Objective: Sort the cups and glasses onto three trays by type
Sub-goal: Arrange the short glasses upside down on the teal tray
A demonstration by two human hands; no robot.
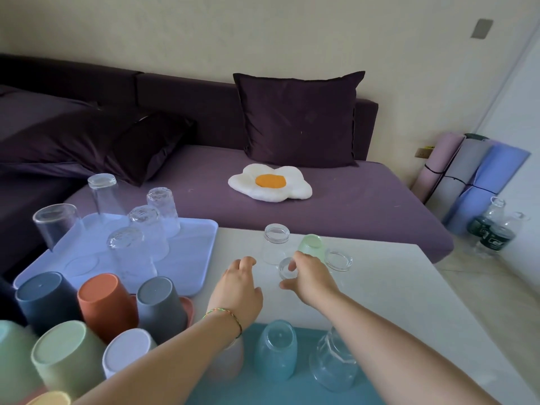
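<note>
Clear small glass [287,269] is gripped by the right hand [311,277], fingers curled over it and thumb below, low over the white table [394,287]; contact with the tabletop cannot be told. Left hand [238,287] is held open, palm down over the table, fingers relaxed, nothing held. Just beyond the right hand, an inverted clear glass [276,244], a green cup [312,245] and a third clear glass [339,261] are seen on the table. Tall clear glasses [149,229] are stood inverted on the lavender tray [193,258], left. Coloured plastic cups [106,302] are grouped inverted on the pink tray [188,306]. A teal cup [276,350] and a faceted glass [333,363] are set upside down on the teal tray [292,396].
</note>
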